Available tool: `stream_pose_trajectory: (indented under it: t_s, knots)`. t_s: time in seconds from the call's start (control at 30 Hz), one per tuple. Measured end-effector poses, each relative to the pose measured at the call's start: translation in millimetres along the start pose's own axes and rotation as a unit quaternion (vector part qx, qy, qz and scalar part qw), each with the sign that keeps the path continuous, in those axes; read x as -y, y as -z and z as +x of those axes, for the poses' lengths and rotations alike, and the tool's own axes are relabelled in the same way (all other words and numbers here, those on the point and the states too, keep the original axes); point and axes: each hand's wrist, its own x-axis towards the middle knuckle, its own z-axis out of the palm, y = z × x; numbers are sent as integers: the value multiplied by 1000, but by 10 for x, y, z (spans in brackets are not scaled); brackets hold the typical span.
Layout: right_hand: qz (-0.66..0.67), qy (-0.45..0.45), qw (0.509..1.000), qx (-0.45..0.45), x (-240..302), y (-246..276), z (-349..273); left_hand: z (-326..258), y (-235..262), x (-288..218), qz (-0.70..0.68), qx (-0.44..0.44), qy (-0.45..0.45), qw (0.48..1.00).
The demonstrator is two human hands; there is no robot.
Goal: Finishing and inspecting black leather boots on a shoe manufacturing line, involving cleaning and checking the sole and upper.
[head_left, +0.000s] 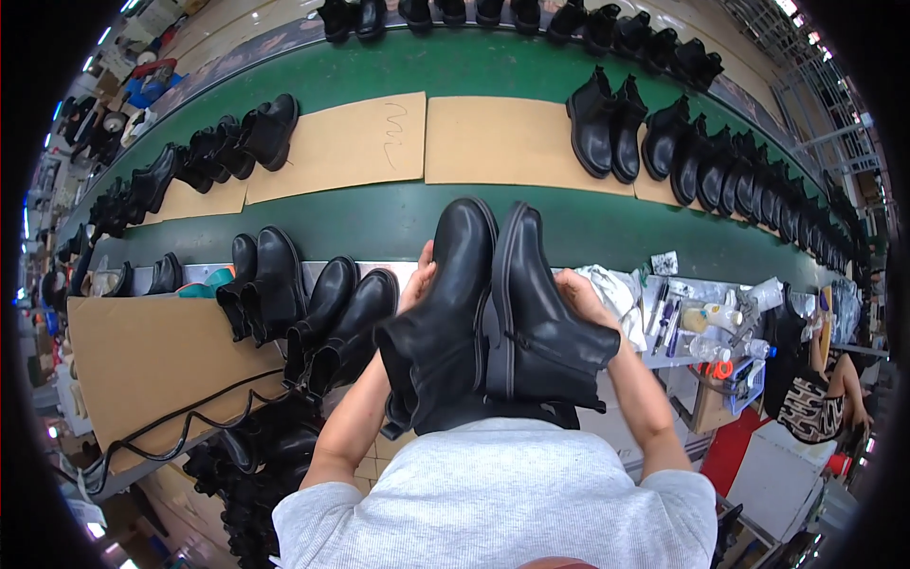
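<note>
Black boots (447, 302) | glossy, round-toed, ankle-high | grip: left hand (417, 279), right hand (583, 296) grasping one each

We see the left hand (418, 281) only in part, the left boot (462, 261) hiding the rest; the right boot (538, 299) likewise hides fingers of the right hand (585, 296). Some far-row boots (489, 13) we find cut off by the top edge. Marks on a white packet (664, 263) are too fine for us to read.

- Can read no words, numbers or brands.
- See squiggle (391, 137) on cardboard (332, 144), not legible as letters.
- See dark marks (667, 260) on white square (664, 266), too small to read.
</note>
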Motion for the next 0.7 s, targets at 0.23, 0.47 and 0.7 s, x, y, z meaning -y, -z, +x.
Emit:
stream_pose_trajectory:
  t_s: [0.23,0.47,0.7]
  knots:
    - [-382,-48,923,-31,265,-738,57,-115,-407,-478,229,-111,178,950]
    - [-398,-37,909,-117,151,-823,135,60,-323,-459,439,-117,161,876]
    - [-388,-33,911,-134,130,-713,130,54,-291,-394,371,-85,101,919]
